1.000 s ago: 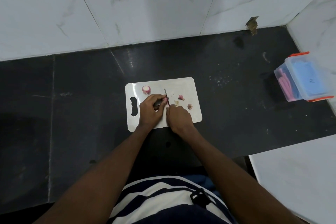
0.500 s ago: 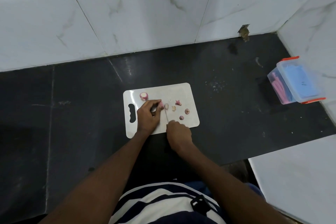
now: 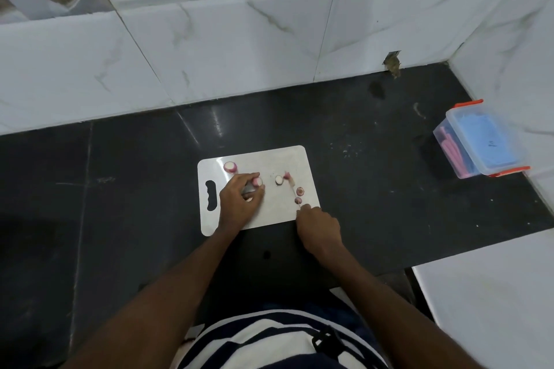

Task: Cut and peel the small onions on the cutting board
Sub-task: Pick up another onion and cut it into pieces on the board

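White cutting board lies flat on a dark countertop, handle slot at its 9 o'clock edge. Left hand rests on the board's left half, fingers curled around a small onion piece pinched at the fingertips, cut face pale with a pink rim, touching the board. Right hand sits at the board's 5 o'clock corner, closed around the handle of a thin knife; the blade runs up and away toward 11 o'clock, across the board's right half, its tip near a scrap of pink skin. Handle itself hidden inside the fist. A second onion, larger, with trimmed white top and purple sides, stands near the board's 11 o'clock corner, apart from the left hand. A cut half, white face up, lies just left of the blade near board centre. Two small round ends and lie just right of the blade, one above the other, close together. At 3 o'clock of the board, well apart, a clear plastic box with orange clips holds blue and pink things; contents not identifiable. White marbled tiles back the counter. Striped shirt at the bottom of the view.
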### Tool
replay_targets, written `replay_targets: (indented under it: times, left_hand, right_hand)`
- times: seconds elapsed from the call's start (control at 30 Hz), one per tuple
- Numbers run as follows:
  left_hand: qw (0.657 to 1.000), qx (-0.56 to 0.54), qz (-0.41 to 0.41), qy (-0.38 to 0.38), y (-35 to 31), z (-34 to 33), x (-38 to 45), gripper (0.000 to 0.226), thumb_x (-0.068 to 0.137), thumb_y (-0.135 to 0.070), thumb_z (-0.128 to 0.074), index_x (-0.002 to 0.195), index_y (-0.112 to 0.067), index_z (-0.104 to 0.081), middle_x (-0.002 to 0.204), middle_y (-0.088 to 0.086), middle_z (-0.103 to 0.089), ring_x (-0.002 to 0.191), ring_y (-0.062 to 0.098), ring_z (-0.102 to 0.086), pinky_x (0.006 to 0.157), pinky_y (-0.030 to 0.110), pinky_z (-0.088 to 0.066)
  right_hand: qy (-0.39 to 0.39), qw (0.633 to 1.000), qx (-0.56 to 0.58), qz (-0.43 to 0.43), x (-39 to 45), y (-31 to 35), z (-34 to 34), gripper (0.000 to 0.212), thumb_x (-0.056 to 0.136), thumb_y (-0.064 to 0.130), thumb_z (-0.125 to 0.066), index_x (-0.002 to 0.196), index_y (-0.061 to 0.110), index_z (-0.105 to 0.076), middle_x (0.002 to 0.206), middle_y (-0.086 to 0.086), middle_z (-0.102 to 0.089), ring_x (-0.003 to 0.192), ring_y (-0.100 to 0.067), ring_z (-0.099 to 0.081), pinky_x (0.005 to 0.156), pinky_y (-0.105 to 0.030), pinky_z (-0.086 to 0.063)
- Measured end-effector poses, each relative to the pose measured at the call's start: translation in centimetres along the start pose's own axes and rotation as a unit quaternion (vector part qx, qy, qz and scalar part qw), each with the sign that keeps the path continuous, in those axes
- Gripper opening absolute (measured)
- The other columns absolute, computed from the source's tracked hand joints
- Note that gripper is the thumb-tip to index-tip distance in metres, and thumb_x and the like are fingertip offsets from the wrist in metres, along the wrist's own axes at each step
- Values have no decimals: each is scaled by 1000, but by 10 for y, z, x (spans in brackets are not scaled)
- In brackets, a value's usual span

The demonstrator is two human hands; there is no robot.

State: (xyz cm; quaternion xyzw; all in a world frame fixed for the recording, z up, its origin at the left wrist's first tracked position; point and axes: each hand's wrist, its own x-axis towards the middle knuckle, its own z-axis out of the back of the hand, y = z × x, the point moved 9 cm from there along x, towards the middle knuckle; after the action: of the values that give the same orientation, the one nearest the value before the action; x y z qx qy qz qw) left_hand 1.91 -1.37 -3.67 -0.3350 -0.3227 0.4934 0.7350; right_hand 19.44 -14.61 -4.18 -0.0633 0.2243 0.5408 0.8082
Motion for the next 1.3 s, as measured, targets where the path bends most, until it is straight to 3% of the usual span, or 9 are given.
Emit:
replay_targets:
  times: [0.13, 0.23, 0.37, 0.47, 0.7, 0.87, 1.03, 1.17, 1.3]
  left_hand:
    - [998, 48, 9, -38, 4, 2, -5, 29, 96, -7, -84, 124, -5, -80, 114, 8, -78, 102, 13, -70, 90, 0, -47]
    - [996, 80, 19, -46, 5, 1, -11, 27, 103, -15, -77, 128, -7, -78, 115, 7, -73, 103, 18, -70, 91, 19, -56]
    - [994, 82, 52, -46, -3, 3, -14, 28, 104, -15, -76, 130, -6, -76, 118, 8, -71, 100, 11, -66, 88, -2, -43]
    - [993, 82, 72, -38, -5, 4, -14, 25, 107, -23, -73, 128, -9, -77, 116, 6, -72, 99, 6, -63, 84, -2, -44]
    - [982, 71, 161, -75, 4, 16, -15, 38, 101, -25, -79, 136, -11, -73, 119, 8, -70, 97, 9, -63, 79, -2, -47]
    - [977, 95, 156, -110, -4, 22, -21, 42, 101, -36, -78, 137, -17, -67, 129, 1, -59, 93, 14, -68, 84, 33, -63]
    - [993, 110, 8, 45, -41, -17, 1, 32, 102, -16, -77, 134, -14, -75, 127, 4, -72, 104, 15, -70, 89, 29, -62]
    - [983, 143, 21, 115, -50, -48, 22, 39, 107, -22, -71, 145, -17, -69, 139, 6, -68, 115, 22, -72, 99, 33, -60]
    - [962, 224, 12, 159, -56, -74, 30, 35, 107, -12, -63, 141, -11, -71, 137, 12, -65, 115, 29, -70, 95, 35, -58]
  right_hand:
    - [-38, 999, 8, 37, 1, -15, 11, 34, 113, 37, -31, 115, 14, -56, 106, -11, -69, 89, -31, -69, 69, -39, -44]
    - [-54, 996, 45, 55, 3, -11, 15, 41, 111, 44, -33, 130, 15, -55, 109, -12, -68, 93, -34, -69, 71, -40, -42]
    - [-34, 991, 90, 89, 12, 16, 16, 31, 106, 38, -42, 119, 13, -55, 109, -13, -66, 97, -36, -68, 71, -40, -44]
    - [-30, 989, 106, 95, 23, 33, 21, 28, 103, 35, -48, 115, 11, -57, 115, -18, -65, 92, -36, -70, 74, -42, -54]
    - [-61, 990, 63, 107, 49, 50, 23, 51, 105, 43, -49, 144, 10, -47, 114, -12, -70, 106, -35, -68, 83, -43, -55]
    - [-54, 987, 62, 141, 55, 47, 19, 69, 101, 58, -55, 148, 9, -40, 114, -14, -70, 102, -34, -70, 81, -42, -55]
    - [-84, 968, 152, 181, 57, 24, 34, 54, 101, 45, -64, 138, 8, -54, 119, -11, -70, 106, -30, -69, 83, -36, -53]
    - [-97, 970, 176, 139, 58, -12, 45, 45, 93, 38, -76, 127, 13, -60, 117, -9, -63, 105, -26, -63, 78, -27, -40]
    - [-42, 981, 149, 118, 57, -24, 32, 58, 86, 36, -84, 133, 15, -56, 126, -7, -48, 106, -22, -59, 83, -25, -45]
